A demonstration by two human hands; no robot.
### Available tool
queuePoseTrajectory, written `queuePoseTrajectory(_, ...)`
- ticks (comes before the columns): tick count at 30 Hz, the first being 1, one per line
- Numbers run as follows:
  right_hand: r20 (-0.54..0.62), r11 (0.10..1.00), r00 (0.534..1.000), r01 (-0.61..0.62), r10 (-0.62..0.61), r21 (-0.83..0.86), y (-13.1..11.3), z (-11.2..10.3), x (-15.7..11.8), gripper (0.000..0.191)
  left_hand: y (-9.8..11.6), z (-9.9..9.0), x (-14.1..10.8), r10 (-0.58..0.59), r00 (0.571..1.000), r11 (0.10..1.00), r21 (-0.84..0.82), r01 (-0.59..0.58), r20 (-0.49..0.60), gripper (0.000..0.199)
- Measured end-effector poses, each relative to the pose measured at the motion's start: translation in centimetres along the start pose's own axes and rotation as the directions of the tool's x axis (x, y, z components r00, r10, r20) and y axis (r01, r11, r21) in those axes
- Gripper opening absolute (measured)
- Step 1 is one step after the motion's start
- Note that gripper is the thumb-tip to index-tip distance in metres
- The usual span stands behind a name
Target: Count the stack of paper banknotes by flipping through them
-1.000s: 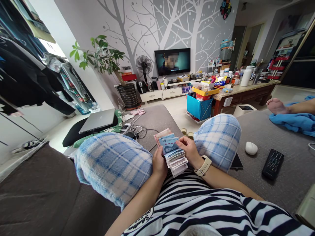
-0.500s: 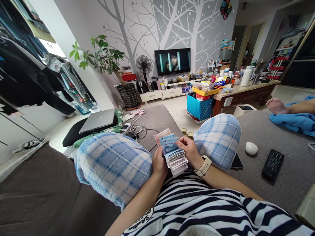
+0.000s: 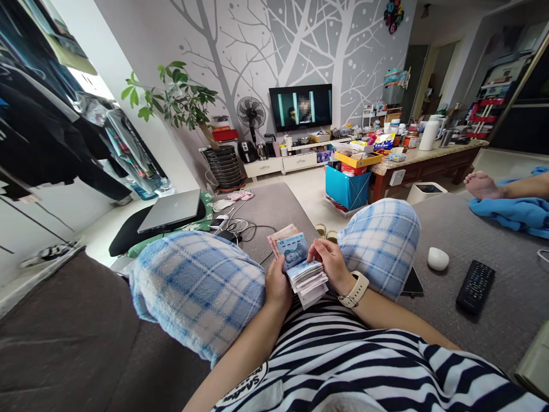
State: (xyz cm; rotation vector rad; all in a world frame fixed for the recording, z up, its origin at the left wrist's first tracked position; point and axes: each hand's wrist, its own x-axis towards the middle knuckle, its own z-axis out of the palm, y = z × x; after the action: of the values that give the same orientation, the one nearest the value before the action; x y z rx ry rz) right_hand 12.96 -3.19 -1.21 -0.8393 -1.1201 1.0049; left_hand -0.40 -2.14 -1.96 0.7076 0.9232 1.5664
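My left hand is closed around a stack of banknotes above my lap. The stack is bent, with a fan of folded edges toward me. On its upper part a blue note with a printed portrait faces up, and pinkish notes stick out behind it. My right hand, with a pale watch on the wrist, is beside the stack's right edge. Its fingers are curled together near the blue note, and no note shows between them.
Blue checked plush trousers cover my bent knees on a grey sofa. A laptop and cables lie to the left. On the right are a white mouse, a black remote and another person's foot.
The top blue note between my right fingers has gone down onto the folded part, baring another blue note's portrait. My right fingers have curled in; my left hand stays in place.
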Motion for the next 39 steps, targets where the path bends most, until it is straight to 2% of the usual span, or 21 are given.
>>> queuePoseTrajectory(4, 0.008, 0.999, 1.000, -0.007, 0.007, -0.039, 0.0, 0.1, 0.0, 0.040, 0.1, 0.1, -0.1, -0.025, 0.999, 0.999, -0.041, 0.026, 0.025, 0.031)
queuePoseTrajectory(9, -0.073, 0.998, 0.997, -0.011, 0.007, -0.064, 0.4, 0.1, 0.3, 0.041, 0.4, 0.2, -0.5, -0.076, 0.991, 0.992, -0.089, 0.086, 0.106, 0.037)
queuePoseTrajectory(12, -0.094, 0.996, 0.996, -0.001, -0.008, -0.093, 0.7, 0.1, 0.5, 0.040, 0.4, 0.1, -0.5, -0.088, 0.990, 0.990, -0.100, 0.099, 0.114, 0.039)
queuePoseTrajectory(18, -0.064, 0.989, 0.998, 0.005, -0.014, -0.145, 1.1, -0.2, 0.6, 0.030, 0.2, 0.1, -0.4, -0.080, 0.989, 0.991, -0.098, 0.092, 0.128, 0.042)
queuePoseTrajectory(26, -0.033, 0.994, 0.999, 0.008, -0.012, -0.110, 0.9, -0.2, 0.5, 0.034, 0.2, 0.2, -0.1, -0.006, 1.000, 0.999, -0.048, 0.007, 0.018, 0.023)
queuePoseTrajectory(39, -0.022, 0.997, 1.000, -0.014, 0.013, -0.070, 0.4, 0.0, 0.3, 0.035, 0.7, 0.5, -0.6, -0.022, 1.000, 0.999, -0.049, 0.023, 0.012, 0.016)
